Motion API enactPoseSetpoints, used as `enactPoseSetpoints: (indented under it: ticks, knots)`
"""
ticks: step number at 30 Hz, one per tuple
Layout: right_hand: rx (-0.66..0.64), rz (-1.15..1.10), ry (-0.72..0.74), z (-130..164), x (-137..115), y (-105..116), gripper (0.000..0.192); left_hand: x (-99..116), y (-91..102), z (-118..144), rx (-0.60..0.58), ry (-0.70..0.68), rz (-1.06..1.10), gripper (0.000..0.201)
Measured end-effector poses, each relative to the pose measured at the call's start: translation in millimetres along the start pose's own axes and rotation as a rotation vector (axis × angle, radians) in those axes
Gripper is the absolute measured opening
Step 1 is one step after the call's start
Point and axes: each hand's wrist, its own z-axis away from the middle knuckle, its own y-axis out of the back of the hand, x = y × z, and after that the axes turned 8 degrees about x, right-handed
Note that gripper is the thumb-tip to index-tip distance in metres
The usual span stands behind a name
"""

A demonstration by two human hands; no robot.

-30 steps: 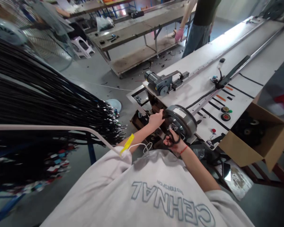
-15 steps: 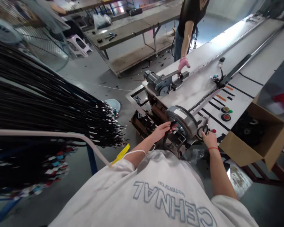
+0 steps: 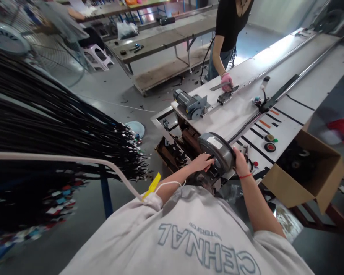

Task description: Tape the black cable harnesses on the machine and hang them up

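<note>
A round grey drum (image 3: 218, 144) with a white label stands at the near end of the long white bench, in front of my body. My left hand (image 3: 203, 162) is at the drum's left face, fingers curled in on a small dark piece that I cannot make out. On the right side, my right hand (image 3: 240, 162) grips the drum's dark rim, thumb up; its other fingers are partly hidden. Just right of that hand lie black-handled scissors (image 3: 249, 162), partly covered, with a red button (image 3: 255, 164) close by.
Black cables (image 3: 60, 126) hang in a thick bundle at left. A cardboard box (image 3: 323, 191) with dark parts stands at right. A motor (image 3: 189, 101) sits on the bench (image 3: 232, 110); beyond it, a co-worker's pink-gloved hand (image 3: 226, 82) holds a metal bar.
My right hand has left the scissors and moved left to the drum's rim. My left hand has curled closer against the drum. The co-worker's gloved hand has slid along the bench, away from the motor.
</note>
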Motion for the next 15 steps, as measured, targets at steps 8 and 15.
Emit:
enactPoseSetpoints:
  ticks: [8,15]
  knots:
    - [0.284,0.500,0.222,-52.3,26.4,84.6,0.041,-6.8,-17.3,8.6,0.154,-0.017,-0.273,0.034]
    - [0.446,1.111,-0.046,-148.2,2.4,183.2,0.052,-10.5,-23.2,4.8,0.309,-0.093,-0.381,0.035]
